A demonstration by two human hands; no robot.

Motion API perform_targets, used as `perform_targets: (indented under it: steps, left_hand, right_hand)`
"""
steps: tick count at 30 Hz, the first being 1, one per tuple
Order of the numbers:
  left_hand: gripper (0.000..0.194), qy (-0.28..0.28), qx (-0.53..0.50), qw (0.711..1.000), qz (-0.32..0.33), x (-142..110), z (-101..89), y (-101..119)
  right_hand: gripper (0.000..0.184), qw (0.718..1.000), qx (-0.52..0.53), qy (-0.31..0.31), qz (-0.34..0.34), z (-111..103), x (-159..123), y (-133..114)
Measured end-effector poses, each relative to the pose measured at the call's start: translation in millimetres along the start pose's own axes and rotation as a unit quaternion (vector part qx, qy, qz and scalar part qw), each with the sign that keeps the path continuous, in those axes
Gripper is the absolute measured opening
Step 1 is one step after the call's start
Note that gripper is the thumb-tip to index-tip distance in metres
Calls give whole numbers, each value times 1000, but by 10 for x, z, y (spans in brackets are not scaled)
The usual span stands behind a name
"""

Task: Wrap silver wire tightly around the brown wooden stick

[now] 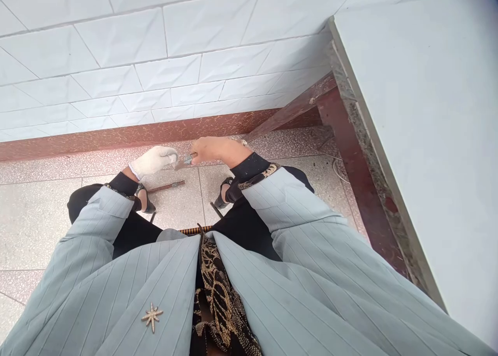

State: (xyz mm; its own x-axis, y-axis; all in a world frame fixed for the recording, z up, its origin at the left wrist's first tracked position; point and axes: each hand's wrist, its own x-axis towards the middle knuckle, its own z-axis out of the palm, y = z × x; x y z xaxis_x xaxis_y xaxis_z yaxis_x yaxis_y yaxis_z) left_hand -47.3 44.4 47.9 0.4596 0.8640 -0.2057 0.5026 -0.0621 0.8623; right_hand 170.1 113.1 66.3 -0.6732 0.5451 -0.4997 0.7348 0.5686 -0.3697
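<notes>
Speckled floor [35, 226]; right fingers [196, 149] pinch ridged grey piece [188, 160]; gloved left fingers [168, 155]: hold unclear.

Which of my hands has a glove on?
Your left hand wears the white glove; your right hand is bare and holds a small greyish object.

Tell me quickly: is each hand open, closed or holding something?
Left hand: gloved, curled; its grip can't be told.
Right hand: closed, holding a small grey-tipped stick.

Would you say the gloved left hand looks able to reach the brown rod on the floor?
Probably yes: the left hand is close by in view, and nothing seems to cover the right end of the brown rod.
</notes>
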Motion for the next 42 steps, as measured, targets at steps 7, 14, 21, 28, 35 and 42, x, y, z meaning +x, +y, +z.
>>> perform_targets:
  steps: [7, 14, 21, 28, 35, 42]
  left_hand:
    - [37, 38, -103, 994, 7, -5, -87, -40]
    - [54, -26, -170, 985, 7, -18, 131, 94]
    - [27, -52, 28, 998, 10, -1, 234, 85]
    - [27, -65, 108, 992, 2, -51, 223, 127]
    - [28, -18, 39, 999, 27, 15, 41, -44]
    - [36, 21, -104, 994, 6, 16, 197, -28]
  right_hand:
    - [18, 934, 317, -85, -144, -243, -240, 127]
    - [34, 872, 437, 204, -77, -254, -190, 267]
    - [32, 989, 8, 131, 69, -76, -9, 91]
    - [22, 989, -96, -114, 7, 21, -75, -78]
    - [13, 970, 123, -164, -135, -174, -226, 118]
    - [35, 882, 439, 136, -102, -331, -410, 261]
